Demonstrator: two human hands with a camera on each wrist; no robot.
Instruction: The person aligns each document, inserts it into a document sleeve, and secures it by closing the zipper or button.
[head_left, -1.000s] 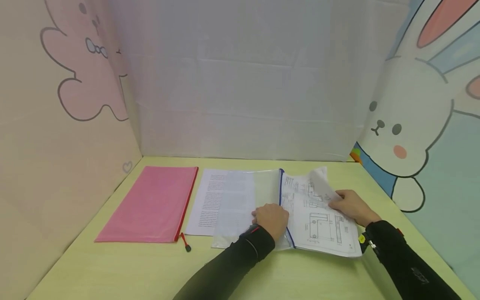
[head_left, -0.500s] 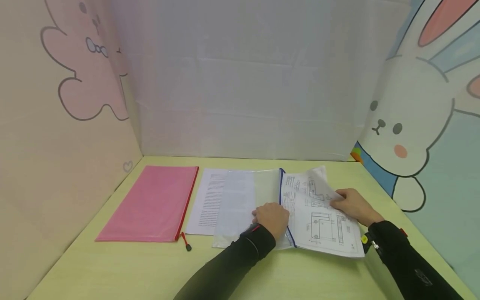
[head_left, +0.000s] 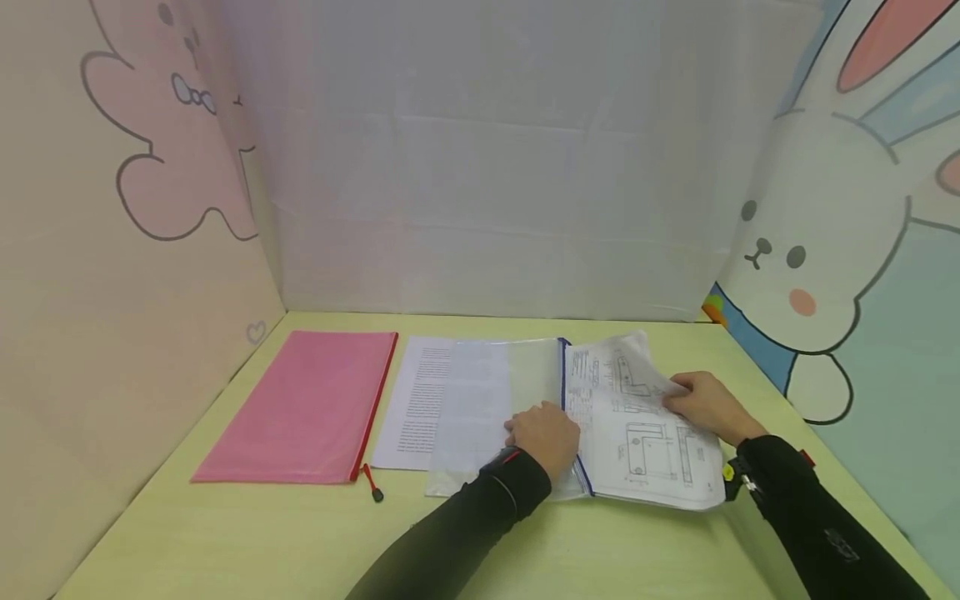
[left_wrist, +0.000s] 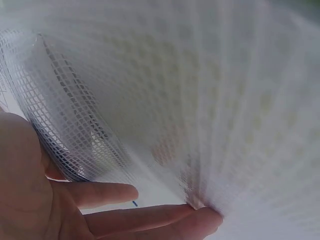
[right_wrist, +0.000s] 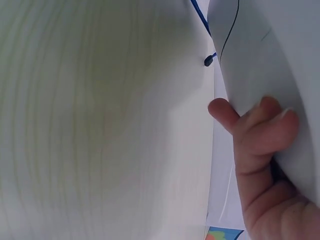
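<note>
In the head view, the right hand (head_left: 708, 407) is gripping a stack of white paper sheets with black line drawings (head_left: 660, 454) by its right side; the sheets are lying by the blue edge of a clear plastic folder (head_left: 536, 379), which is partly covering a white page of printed text (head_left: 420, 404). The left hand (head_left: 546, 437) is hiding its fingertips there, but the left wrist view is showing them holding the folder's mesh-patterned film. Only the right wrist view is revealing a black-tipped blue zip pull (right_wrist: 208, 60) beside the paper. A pink plastic folder with a red edge (head_left: 300, 408) is lying to the left.
</note>
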